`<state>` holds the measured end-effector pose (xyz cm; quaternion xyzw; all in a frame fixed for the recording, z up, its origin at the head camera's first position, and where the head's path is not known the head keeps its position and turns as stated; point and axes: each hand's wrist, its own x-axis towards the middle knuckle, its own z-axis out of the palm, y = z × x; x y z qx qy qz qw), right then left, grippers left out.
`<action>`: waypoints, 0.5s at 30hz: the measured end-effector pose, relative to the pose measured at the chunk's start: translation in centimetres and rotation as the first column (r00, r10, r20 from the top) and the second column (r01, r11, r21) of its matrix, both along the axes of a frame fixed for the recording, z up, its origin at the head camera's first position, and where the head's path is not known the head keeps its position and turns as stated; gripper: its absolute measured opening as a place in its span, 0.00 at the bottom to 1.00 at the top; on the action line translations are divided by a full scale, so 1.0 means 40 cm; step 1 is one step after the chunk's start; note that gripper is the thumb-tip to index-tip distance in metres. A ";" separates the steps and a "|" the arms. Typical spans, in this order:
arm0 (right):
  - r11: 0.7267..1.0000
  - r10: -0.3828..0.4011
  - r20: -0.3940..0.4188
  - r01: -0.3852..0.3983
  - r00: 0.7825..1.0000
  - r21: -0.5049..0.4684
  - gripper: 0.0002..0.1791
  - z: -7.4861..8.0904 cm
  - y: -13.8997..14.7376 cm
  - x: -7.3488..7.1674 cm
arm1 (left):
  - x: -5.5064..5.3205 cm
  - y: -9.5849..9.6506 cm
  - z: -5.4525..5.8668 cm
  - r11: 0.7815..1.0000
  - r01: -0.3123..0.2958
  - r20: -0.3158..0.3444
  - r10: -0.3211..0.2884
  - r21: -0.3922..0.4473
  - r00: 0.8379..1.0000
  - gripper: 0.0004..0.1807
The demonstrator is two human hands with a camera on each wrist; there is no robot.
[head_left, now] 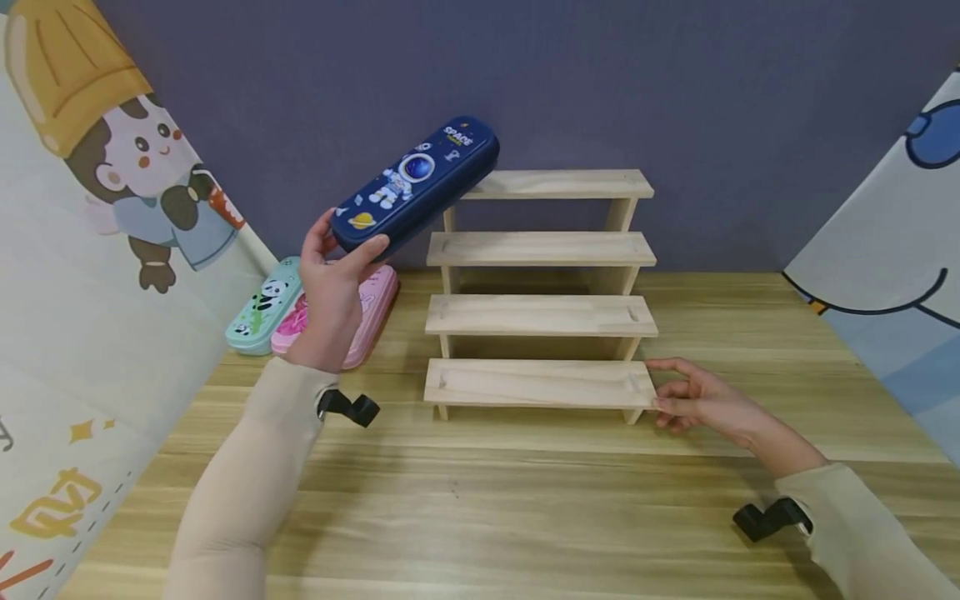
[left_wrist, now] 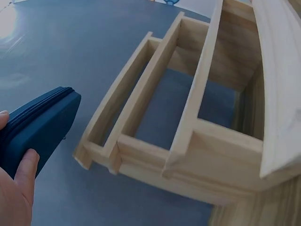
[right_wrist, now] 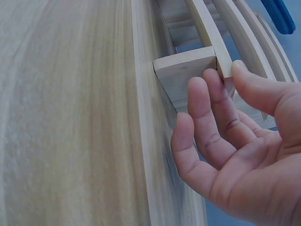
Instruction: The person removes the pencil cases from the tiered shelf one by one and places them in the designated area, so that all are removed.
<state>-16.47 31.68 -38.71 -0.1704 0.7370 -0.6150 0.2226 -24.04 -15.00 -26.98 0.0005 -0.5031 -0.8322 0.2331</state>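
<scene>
My left hand point(head_left: 333, 287) grips the lower end of a navy pencil case point(head_left: 416, 185) with an astronaut and planets on its lid. The case is tilted, its far end up by the left part of the top step. In the left wrist view its zipped side point(left_wrist: 37, 117) shows. A four-step wooden display stand point(head_left: 540, 317) stands in the middle. My right hand point(head_left: 708, 406) pinches the right end of its lowest step, thumb on one side and fingers on the other, as the right wrist view shows at the board's corner point(right_wrist: 226, 66).
Left of the stand, a mint panda pencil case point(head_left: 262, 308) and pink pencil cases point(head_left: 375, 312) lie on the wood-grain table point(head_left: 480, 508), partly behind my left hand. A dark blue wall point(head_left: 675, 92) rises behind. Printed panels point(head_left: 97, 350) flank both sides.
</scene>
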 end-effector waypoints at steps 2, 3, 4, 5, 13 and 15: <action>1.000 -0.001 0.002 0.001 1.000 0.005 0.26 -0.001 -0.001 0.000 | 0.004 -0.012 -0.005 1.000 -0.015 0.010 0.015 0.019 1.000 0.38; 1.000 0.000 0.002 0.000 1.000 0.005 0.26 -0.002 0.000 0.000 | 0.007 -0.017 -0.007 0.999 -0.025 0.018 0.024 0.021 1.000 0.38; 1.000 0.001 0.001 -0.001 1.000 0.004 0.26 -0.002 0.000 0.000 | 0.009 -0.023 -0.010 0.999 -0.033 0.023 0.032 0.023 0.999 0.38; 1.000 0.002 0.000 -0.002 1.000 0.004 0.26 -0.001 0.000 0.000 | 0.011 -0.028 -0.012 0.999 -0.037 0.027 0.036 0.029 0.999 0.39; 1.000 0.011 -0.004 -0.011 1.000 -0.004 0.27 -0.001 0.001 -0.001 | 0.024 -0.063 -0.029 0.996 -0.073 0.067 0.070 0.053 0.995 0.42; 1.000 0.006 -0.001 -0.006 1.000 0.001 0.26 0.000 -0.001 -0.002 | 0.025 -0.070 -0.034 0.994 -0.091 0.073 0.087 0.057 0.994 0.43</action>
